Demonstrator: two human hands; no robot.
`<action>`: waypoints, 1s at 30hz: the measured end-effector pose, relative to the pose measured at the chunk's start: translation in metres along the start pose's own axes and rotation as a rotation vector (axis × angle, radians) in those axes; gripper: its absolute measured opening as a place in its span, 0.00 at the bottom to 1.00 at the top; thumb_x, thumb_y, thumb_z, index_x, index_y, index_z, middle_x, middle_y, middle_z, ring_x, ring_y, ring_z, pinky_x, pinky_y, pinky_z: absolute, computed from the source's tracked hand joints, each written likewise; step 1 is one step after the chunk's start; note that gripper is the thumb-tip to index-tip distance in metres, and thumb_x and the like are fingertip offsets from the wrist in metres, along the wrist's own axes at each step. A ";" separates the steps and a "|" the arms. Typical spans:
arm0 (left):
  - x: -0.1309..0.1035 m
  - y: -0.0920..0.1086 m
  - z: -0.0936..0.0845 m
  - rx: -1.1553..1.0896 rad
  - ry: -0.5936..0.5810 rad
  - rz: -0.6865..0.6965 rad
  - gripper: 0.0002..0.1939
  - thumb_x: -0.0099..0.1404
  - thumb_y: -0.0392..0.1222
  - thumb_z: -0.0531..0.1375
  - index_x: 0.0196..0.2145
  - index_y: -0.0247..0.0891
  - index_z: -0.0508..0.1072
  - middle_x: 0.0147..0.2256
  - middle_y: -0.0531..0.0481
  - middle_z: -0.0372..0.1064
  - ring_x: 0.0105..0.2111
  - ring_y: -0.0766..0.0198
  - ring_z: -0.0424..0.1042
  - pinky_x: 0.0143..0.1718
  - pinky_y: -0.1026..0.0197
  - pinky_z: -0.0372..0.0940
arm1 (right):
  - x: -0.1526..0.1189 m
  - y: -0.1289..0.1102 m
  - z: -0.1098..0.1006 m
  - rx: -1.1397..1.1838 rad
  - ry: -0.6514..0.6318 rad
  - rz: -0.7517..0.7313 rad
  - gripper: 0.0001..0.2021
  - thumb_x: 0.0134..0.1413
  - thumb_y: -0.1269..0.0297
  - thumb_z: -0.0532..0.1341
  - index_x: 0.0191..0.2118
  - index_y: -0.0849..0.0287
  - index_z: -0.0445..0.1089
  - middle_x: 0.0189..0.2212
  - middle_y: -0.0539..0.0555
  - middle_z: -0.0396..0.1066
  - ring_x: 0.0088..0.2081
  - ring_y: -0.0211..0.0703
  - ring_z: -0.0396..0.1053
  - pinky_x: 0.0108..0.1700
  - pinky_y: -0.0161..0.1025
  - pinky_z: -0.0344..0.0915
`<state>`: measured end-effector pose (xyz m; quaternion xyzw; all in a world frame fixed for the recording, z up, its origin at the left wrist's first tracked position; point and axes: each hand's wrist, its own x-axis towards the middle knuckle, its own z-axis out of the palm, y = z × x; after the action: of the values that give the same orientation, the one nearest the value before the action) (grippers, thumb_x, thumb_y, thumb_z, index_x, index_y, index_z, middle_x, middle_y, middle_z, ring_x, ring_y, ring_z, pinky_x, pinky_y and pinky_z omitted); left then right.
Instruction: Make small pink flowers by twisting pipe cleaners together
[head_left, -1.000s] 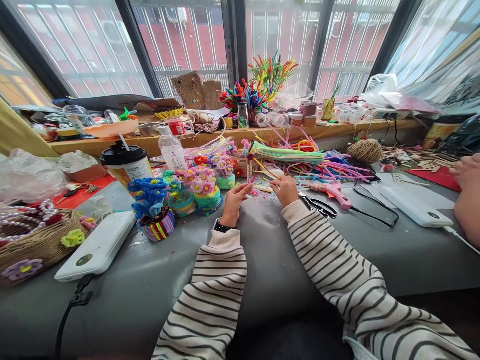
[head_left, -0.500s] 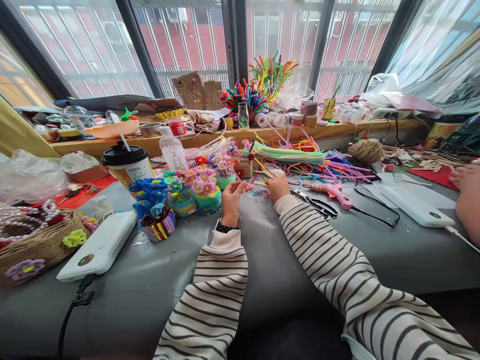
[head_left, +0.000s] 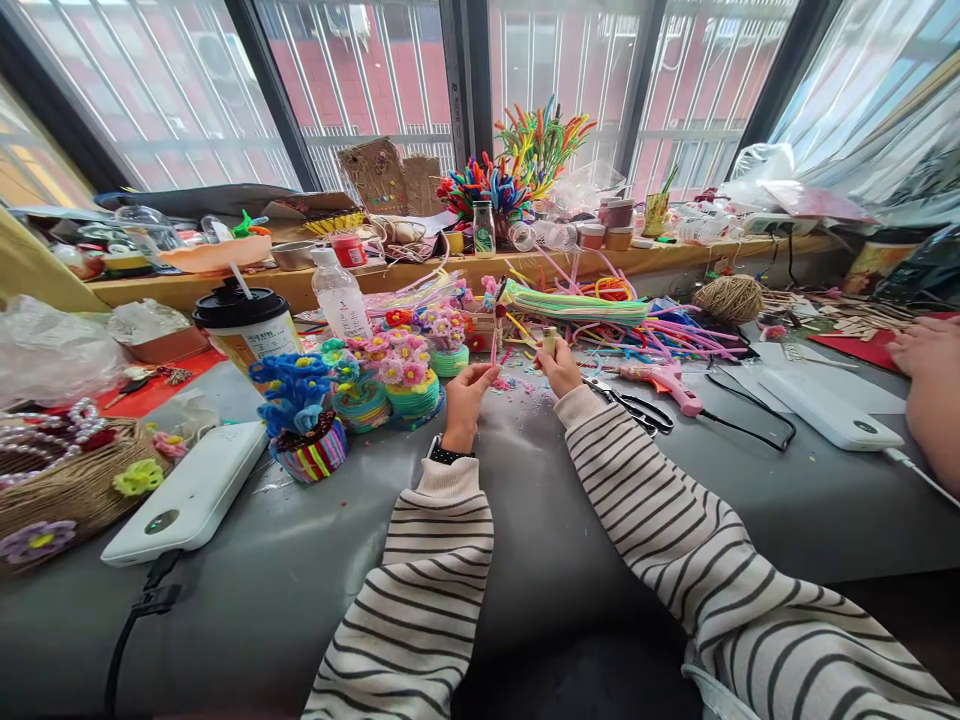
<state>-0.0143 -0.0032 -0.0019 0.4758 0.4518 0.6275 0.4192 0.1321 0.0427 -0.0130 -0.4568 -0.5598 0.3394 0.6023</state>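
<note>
My left hand [head_left: 466,408] is closed in a pinch on a thin pink pipe cleaner [head_left: 493,350] that stands up from the fingertips. To its right, my right hand [head_left: 561,372] is closed around a small tool with a pale, wood-coloured end [head_left: 550,338]; its exact kind is too small to tell. The hands are apart, above small pink and blue scraps [head_left: 517,384] on the grey table [head_left: 517,480]. Scissors [head_left: 637,405] with black handles lie beside my right wrist, and a pink glue gun [head_left: 675,385] lies just beyond them.
Left of my hands stand pots of pipe-cleaner flowers, one blue [head_left: 296,390] and one pink [head_left: 405,365]. Behind lies a bundle of pale green pipe cleaners [head_left: 577,308]. White power banks [head_left: 191,490] lie on both sides. Another person's hand [head_left: 926,350] rests at the far right.
My right hand has turned upward, so the pale end of the tool now shows above its fingers. My left hand keeps its pinch, and the pink pipe cleaner stands more upright.
</note>
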 end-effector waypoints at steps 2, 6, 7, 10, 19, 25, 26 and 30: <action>0.000 -0.001 0.000 0.016 -0.060 -0.011 0.10 0.42 0.43 0.62 0.22 0.35 0.70 0.21 0.54 0.66 0.24 0.70 0.62 0.31 0.65 0.56 | -0.002 -0.005 0.002 0.064 -0.102 -0.017 0.13 0.41 0.55 0.56 0.30 0.60 0.60 0.17 0.44 0.56 0.18 0.30 0.53 0.23 0.32 0.54; 0.000 -0.003 0.001 0.091 -0.170 0.035 0.09 0.41 0.43 0.63 0.20 0.35 0.70 0.21 0.52 0.67 0.26 0.67 0.64 0.34 0.63 0.57 | -0.009 -0.012 0.006 0.132 -0.225 0.002 0.18 0.33 0.51 0.61 0.28 0.62 0.65 0.15 0.44 0.53 0.17 0.28 0.49 0.19 0.31 0.47; 0.000 -0.003 0.001 0.112 -0.197 0.059 0.08 0.41 0.43 0.63 0.19 0.35 0.71 0.22 0.52 0.67 0.27 0.67 0.65 0.35 0.63 0.57 | -0.010 -0.014 0.007 0.145 -0.237 0.009 0.18 0.31 0.51 0.62 0.27 0.62 0.65 0.15 0.44 0.53 0.17 0.28 0.48 0.19 0.31 0.47; 0.000 -0.004 0.001 0.151 -0.247 0.116 0.06 0.41 0.42 0.63 0.18 0.37 0.72 0.24 0.51 0.69 0.30 0.65 0.66 0.38 0.62 0.57 | -0.013 -0.017 0.009 0.169 -0.252 0.023 0.16 0.30 0.53 0.63 0.23 0.62 0.65 0.14 0.43 0.52 0.17 0.27 0.48 0.19 0.30 0.46; -0.002 -0.001 0.002 0.127 -0.261 0.063 0.04 0.37 0.37 0.65 0.16 0.40 0.72 0.26 0.49 0.70 0.33 0.62 0.66 0.38 0.62 0.58 | -0.015 -0.018 0.008 0.220 -0.256 0.040 0.15 0.32 0.54 0.62 0.23 0.62 0.64 0.13 0.43 0.52 0.16 0.27 0.48 0.18 0.30 0.45; -0.002 0.002 0.003 0.099 -0.208 0.081 0.04 0.41 0.39 0.63 0.17 0.38 0.72 0.22 0.52 0.68 0.27 0.67 0.65 0.36 0.63 0.57 | -0.014 -0.016 0.008 0.326 -0.207 0.039 0.17 0.36 0.50 0.59 0.25 0.62 0.65 0.14 0.44 0.54 0.17 0.27 0.51 0.19 0.29 0.49; -0.002 0.002 0.002 0.045 -0.166 0.066 0.05 0.41 0.40 0.63 0.18 0.38 0.72 0.21 0.52 0.67 0.26 0.68 0.64 0.35 0.64 0.57 | -0.014 -0.015 0.008 0.347 -0.199 0.039 0.18 0.38 0.48 0.58 0.27 0.62 0.65 0.15 0.44 0.55 0.17 0.27 0.52 0.20 0.29 0.51; 0.002 0.005 -0.001 -0.208 0.023 0.015 0.08 0.41 0.43 0.63 0.21 0.37 0.71 0.24 0.55 0.67 0.26 0.72 0.63 0.31 0.68 0.56 | -0.018 -0.014 0.009 0.355 -0.190 0.176 0.23 0.36 0.44 0.56 0.33 0.59 0.63 0.18 0.45 0.60 0.18 0.28 0.57 0.21 0.29 0.56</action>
<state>-0.0164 -0.0023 0.0029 0.4261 0.3853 0.6795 0.4563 0.1194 0.0228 -0.0072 -0.3567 -0.5036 0.5253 0.5859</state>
